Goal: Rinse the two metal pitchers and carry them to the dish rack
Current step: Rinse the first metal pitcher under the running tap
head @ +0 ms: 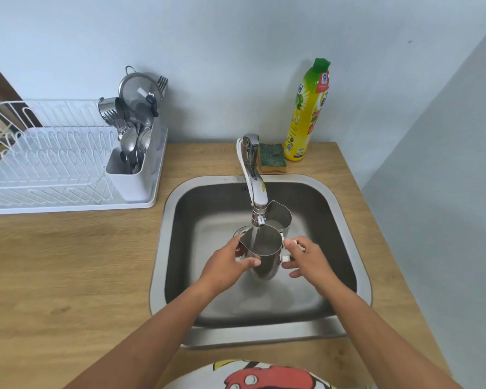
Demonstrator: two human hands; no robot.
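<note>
Head — pitcher (264,269) under tap (254,181); left hand (222,265) grips body, right hand (306,256) seemingly pinches handle.

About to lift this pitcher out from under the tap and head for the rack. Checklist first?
1. Grip on front pitcher: ok; left hand wraps the body, right hand holds the handle.
2. Water reaching inside: ok; the faucet stream falls into its mouth.
3. Rinse finished: cannot tell.
4. Tap off: not ok; water is running.
5. Second pitcher collected: not ok; it stands untouched in the sink, behind the front one.
6. Room on dish rack: ok; its wire slots hold no dishes.
</note>
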